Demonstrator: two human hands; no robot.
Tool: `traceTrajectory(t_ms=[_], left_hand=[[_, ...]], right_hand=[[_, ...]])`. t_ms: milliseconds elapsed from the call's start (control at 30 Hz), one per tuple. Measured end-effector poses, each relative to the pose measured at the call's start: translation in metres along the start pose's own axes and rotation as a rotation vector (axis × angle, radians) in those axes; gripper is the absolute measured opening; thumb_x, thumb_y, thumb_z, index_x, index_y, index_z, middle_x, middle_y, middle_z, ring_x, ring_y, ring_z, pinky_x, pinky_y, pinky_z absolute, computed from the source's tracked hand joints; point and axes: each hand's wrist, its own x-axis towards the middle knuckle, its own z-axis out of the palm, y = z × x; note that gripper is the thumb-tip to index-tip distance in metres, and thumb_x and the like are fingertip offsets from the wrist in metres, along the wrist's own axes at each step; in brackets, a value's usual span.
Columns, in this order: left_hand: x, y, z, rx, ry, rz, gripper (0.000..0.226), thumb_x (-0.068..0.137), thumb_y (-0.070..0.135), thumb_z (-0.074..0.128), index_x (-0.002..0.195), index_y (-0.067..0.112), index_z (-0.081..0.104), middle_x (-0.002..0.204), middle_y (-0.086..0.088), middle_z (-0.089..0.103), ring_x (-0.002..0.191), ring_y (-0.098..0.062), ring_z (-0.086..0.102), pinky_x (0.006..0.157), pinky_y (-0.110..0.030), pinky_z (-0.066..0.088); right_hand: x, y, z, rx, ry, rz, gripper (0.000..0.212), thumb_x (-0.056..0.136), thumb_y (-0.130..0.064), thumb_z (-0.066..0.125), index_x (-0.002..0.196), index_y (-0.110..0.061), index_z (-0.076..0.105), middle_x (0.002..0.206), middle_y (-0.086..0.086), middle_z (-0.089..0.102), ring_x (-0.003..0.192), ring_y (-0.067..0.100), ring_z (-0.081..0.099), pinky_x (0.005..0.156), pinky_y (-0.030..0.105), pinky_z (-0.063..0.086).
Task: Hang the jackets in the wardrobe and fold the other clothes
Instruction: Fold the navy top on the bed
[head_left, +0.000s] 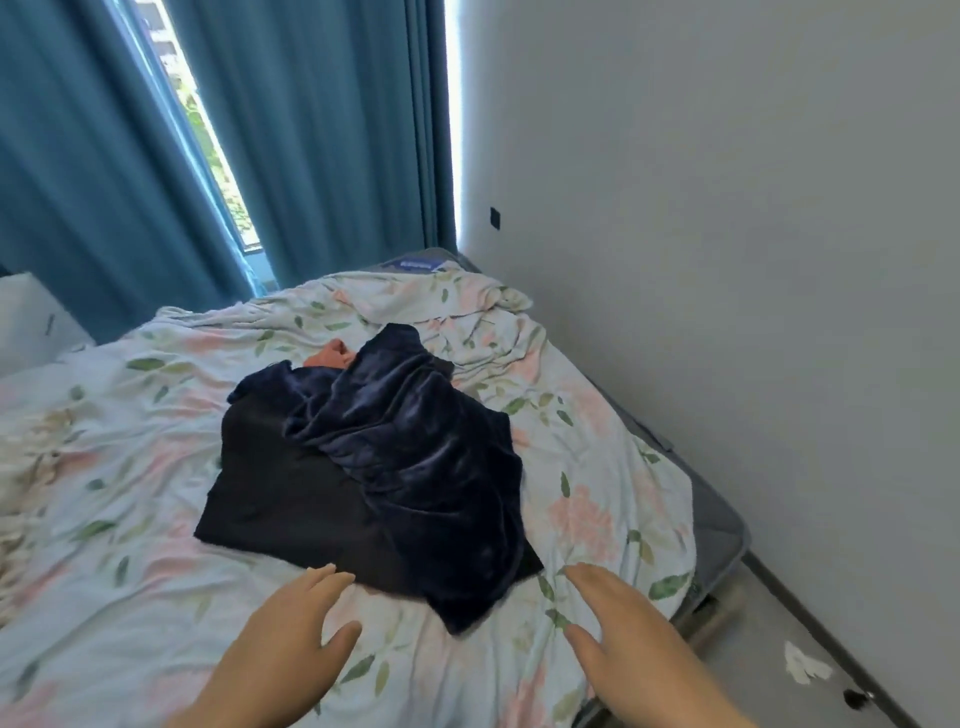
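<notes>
A crumpled navy velvet garment (415, 447) lies in the middle of the bed, draped over a flat black garment (280, 493). A bit of orange-pink cloth (330, 356) peeks out at the pile's far end. My left hand (280, 639) hovers open just in front of the black garment's near edge, fingers spread. To the right of the velvet's near corner, my right hand (623, 629) is open too, over the floral sheet. Neither hand holds anything.
The bed has a rumpled floral sheet (130, 519) and stands against a grey wall (727, 208) on the right. Blue curtains (322, 130) hang behind it with a window gap. A narrow floor strip with white paper scraps (805, 667) runs along the wall.
</notes>
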Motion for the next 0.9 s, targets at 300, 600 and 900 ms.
traceTrajectory(t_ms=[300, 600, 900], left_hand=[[0.025, 0.009, 0.024, -0.134, 0.067, -0.182, 0.057, 0.096, 0.052, 0.049, 0.149, 0.039, 0.032, 0.158, 0.019, 0.025, 0.145, -0.001, 0.023, 0.115, -0.018, 0.019], [0.094, -0.066, 0.049, -0.418, 0.056, -0.336, 0.047, 0.095, 0.042, 0.057, 0.141, 0.034, 0.046, 0.149, 0.015, 0.043, 0.135, -0.003, 0.040, 0.110, -0.021, 0.032], [0.192, -0.140, 0.117, -0.604, 0.046, -0.451, 0.049, 0.096, 0.034, 0.058, 0.143, 0.024, 0.049, 0.124, 0.010, 0.057, 0.097, 0.000, 0.053, 0.086, -0.023, 0.041]], right_hand=[[0.084, 0.008, -0.006, -0.046, -0.097, -0.113, 0.061, 0.102, -0.041, 0.046, 0.155, -0.037, 0.016, 0.161, -0.018, 0.017, 0.143, 0.000, 0.026, 0.115, 0.014, 0.019], [0.168, -0.040, 0.045, -0.116, -0.217, -0.103, 0.065, 0.098, -0.043, 0.054, 0.155, -0.037, 0.023, 0.161, -0.019, 0.021, 0.146, 0.001, 0.024, 0.118, 0.021, 0.023], [0.321, -0.054, 0.124, -0.164, -0.274, -0.140, 0.070, 0.097, -0.035, 0.060, 0.156, -0.030, 0.023, 0.165, -0.009, 0.012, 0.152, 0.012, 0.012, 0.119, 0.029, 0.020]])
